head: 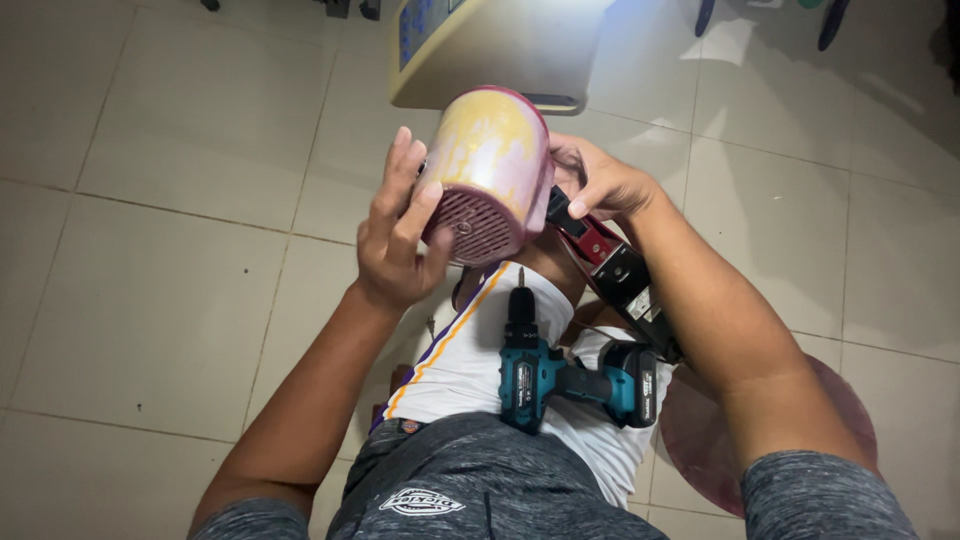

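1. Closest to me, a blue and black drill (560, 375) lies on the lap, on white shorts (470, 360) with a purple and gold stripe.
2. A round pink stool (700, 440) shows under the right arm.
3. Above the knees, my left hand (400, 235) is curled around a pink and yellow hair dryer (490, 170), fingers wrapped on its side by the grille.
4. My right hand (600, 185) grips the dryer's black and red handle (610, 270), fingers closed on it.
5. Farthest away, a cream board (490, 45) lies on the tile floor (170, 200).
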